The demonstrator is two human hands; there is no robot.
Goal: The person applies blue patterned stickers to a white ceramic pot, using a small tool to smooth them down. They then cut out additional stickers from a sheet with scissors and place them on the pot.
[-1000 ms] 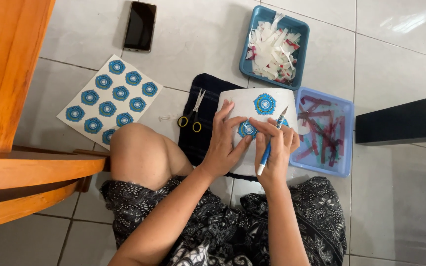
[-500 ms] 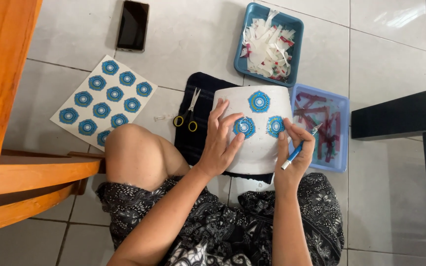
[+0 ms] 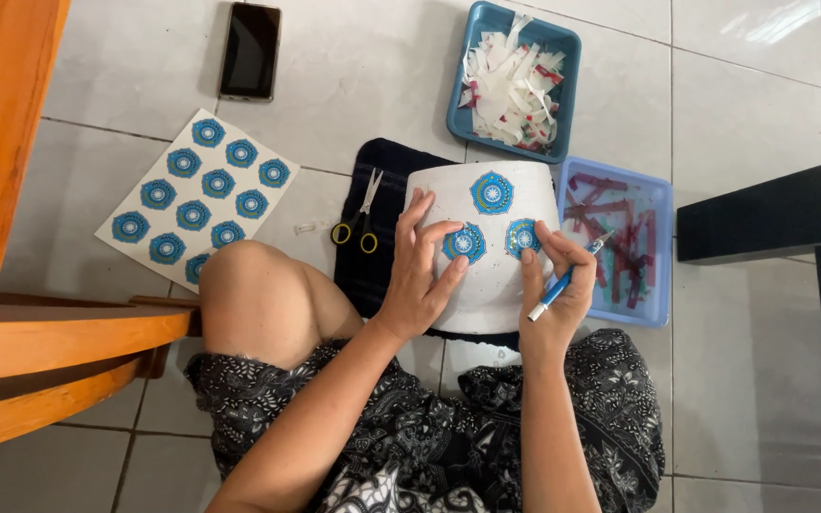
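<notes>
Since half a second ago, both hands have slid lower on the white pot point(image 3: 486, 252), which lies on a dark cloth point(image 3: 372, 237) on the floor. Left hand point(image 3: 420, 271), fingers spread open, presses a blue sticker point(image 3: 465, 243); right hand point(image 3: 553, 285) grips a blue pen-like tool point(image 3: 563, 280) while touching another sticker point(image 3: 523, 237). It looks stiff, smooth, possibly breakable, best steadied by its sides.

Blue sticker sheet point(image 3: 197, 201), dark phone screen point(image 3: 250, 50)
</notes>
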